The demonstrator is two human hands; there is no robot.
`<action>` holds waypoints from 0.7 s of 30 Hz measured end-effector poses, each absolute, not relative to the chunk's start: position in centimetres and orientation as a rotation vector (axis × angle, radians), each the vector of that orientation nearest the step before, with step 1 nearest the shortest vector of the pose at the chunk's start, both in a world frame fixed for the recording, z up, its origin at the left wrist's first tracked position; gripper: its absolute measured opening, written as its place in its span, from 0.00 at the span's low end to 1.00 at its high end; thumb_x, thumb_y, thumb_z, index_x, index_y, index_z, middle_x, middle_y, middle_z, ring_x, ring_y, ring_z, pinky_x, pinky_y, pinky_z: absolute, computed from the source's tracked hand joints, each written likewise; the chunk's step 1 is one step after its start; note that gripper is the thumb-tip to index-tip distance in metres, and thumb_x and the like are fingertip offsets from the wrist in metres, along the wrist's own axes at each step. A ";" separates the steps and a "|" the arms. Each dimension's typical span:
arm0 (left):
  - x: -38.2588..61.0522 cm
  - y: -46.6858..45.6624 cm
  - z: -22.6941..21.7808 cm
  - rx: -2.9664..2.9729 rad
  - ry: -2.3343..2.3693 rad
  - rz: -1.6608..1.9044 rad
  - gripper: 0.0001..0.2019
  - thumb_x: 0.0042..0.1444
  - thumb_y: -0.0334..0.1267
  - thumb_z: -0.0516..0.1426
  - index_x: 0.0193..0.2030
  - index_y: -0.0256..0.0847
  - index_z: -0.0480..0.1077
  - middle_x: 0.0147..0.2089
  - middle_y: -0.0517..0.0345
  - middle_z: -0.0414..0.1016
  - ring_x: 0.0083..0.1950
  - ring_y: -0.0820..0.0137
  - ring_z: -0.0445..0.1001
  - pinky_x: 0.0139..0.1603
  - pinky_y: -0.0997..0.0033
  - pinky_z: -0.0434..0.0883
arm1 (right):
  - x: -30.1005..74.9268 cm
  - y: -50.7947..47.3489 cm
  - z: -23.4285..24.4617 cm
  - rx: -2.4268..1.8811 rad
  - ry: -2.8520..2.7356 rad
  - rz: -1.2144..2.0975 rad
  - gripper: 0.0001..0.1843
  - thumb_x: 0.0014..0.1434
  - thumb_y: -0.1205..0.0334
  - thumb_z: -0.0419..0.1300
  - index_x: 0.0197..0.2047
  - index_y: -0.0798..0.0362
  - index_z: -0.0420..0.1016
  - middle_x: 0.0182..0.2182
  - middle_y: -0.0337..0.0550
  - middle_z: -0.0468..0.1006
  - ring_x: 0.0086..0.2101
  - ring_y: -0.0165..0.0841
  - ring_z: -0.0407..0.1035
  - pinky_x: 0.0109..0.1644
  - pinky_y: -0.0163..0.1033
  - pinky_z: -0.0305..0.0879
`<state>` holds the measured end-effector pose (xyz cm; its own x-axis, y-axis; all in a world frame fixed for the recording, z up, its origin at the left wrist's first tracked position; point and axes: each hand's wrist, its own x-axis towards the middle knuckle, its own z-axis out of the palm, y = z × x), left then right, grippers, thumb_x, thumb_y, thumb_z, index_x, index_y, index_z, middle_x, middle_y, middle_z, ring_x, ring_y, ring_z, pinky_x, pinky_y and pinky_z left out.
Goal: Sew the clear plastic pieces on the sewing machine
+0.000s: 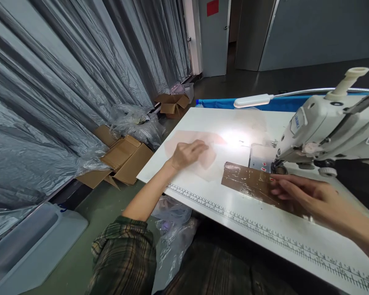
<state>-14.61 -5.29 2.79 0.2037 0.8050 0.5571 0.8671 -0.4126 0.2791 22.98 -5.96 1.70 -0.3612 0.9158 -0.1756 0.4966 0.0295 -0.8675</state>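
Note:
My left hand (189, 155) is over the left part of the white sewing table, its fingers curled together on a sheer pale pink fabric piece (207, 157). Motion blurs the fabric and its edges. To the right, my right hand (307, 194) lies over a brown plate (246, 178) with shiny, tape-like patches. Its thumb and index finger are pressed together just in front of the presser foot (278, 168); what they pinch, if anything, is too small to make out. The white sewing machine (313, 127) stands behind this hand.
A printed ruler (246, 224) runs along the front edge of the white table (203, 116). A white lamp (253, 100) lights the tabletop. Cardboard boxes (129, 159) and clear plastic bags (138, 123) sit on the floor at left, beside a silver curtain (64, 61) and a plastic bin (49, 241).

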 end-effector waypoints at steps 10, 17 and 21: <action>-4.8 -10.9 1.6 -2.582 -0.348 -1.037 0.07 0.60 0.31 0.58 0.45 0.42 0.75 0.38 0.57 0.83 0.29 0.74 0.78 0.24 0.76 0.69 | 13.9 -5.5 2.4 -1.119 -1.217 2.181 0.12 0.61 0.56 0.66 0.42 0.56 0.78 0.39 0.51 0.84 0.40 0.35 0.80 0.47 0.37 0.80; -2.0 -8.3 3.7 -3.196 -0.646 -1.095 0.29 0.69 0.48 0.53 0.71 0.34 0.57 0.63 0.37 0.73 0.65 0.55 0.72 0.65 0.50 0.71 | 16.5 -6.9 1.9 -0.998 -1.833 1.788 0.22 0.50 0.64 0.69 0.49 0.56 0.78 0.49 0.45 0.82 0.50 0.38 0.77 0.53 0.38 0.76; -1.6 -6.0 3.8 -3.633 -0.800 -0.699 0.25 0.68 0.45 0.54 0.66 0.33 0.67 0.51 0.42 0.80 0.52 0.59 0.78 0.56 0.57 0.73 | 20.6 -7.4 2.7 -0.968 -2.067 2.225 0.22 0.62 0.52 0.62 0.55 0.57 0.75 0.45 0.53 0.83 0.39 0.39 0.81 0.42 0.43 0.79</action>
